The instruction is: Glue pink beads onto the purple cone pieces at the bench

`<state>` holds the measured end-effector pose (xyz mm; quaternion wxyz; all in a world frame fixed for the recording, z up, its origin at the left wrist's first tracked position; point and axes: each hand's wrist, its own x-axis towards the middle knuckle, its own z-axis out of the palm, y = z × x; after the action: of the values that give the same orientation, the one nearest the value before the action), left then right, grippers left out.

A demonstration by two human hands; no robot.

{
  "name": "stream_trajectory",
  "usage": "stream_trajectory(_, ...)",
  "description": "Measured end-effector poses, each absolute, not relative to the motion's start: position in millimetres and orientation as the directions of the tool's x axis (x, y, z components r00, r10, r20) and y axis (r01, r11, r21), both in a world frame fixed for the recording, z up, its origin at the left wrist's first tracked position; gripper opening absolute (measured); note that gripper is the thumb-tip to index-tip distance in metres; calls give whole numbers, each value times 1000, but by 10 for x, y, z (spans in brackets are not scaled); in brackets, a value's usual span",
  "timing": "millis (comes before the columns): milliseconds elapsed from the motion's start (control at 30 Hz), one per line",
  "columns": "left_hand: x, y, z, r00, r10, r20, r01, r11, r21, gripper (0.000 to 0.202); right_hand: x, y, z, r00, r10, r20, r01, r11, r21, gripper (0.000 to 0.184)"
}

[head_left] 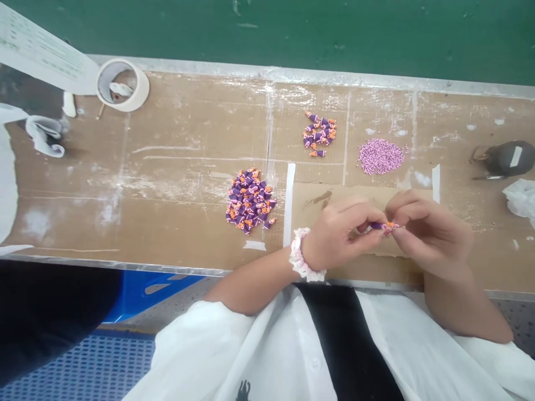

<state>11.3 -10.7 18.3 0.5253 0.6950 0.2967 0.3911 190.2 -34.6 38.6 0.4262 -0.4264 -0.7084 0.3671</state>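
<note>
Thumb and fingers of my left hand [340, 231] pinch a small purple-and-orange figurine [378, 226], its orange end pointing right. My right hand [432, 234] is closed at that orange end, thumb and finger together. Whatever the right fingertips hold, if anything, is too small to make out. Both hands are above a taped-down cardboard sheet [355, 192]. Left of it lies a large pile of similar figurines [249, 203], and a smaller group of figurines [321, 136] lies farther back. Beyond my right hand is a heap of tiny pink-purple pieces [381, 156].
A roll of masking tape [144, 92] rests at the back left near a white printed sheet [45, 50] and crumpled tissue [39, 136]. At the right are a dark round object [504, 159] and crumpled clear plastic [522, 200]. A blue stool [137, 292] stands below the table's front edge.
</note>
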Motion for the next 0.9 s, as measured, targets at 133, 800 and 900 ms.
stream_trajectory(133,89,-60,191,572,789,222,-28,-251,968,19,1901,-332,420,-293,913,283,269,363,-892,11)
stream_trajectory(800,91,19,186,287,934,-214,-321,304,897,26,2063,-359,522,-606,795,21,682,533,-500,8)
stream_trajectory(900,92,39,165,319,918,-235,-328,339,882,30,2032,-369,496,-625,780,-22,708,555,-436,9)
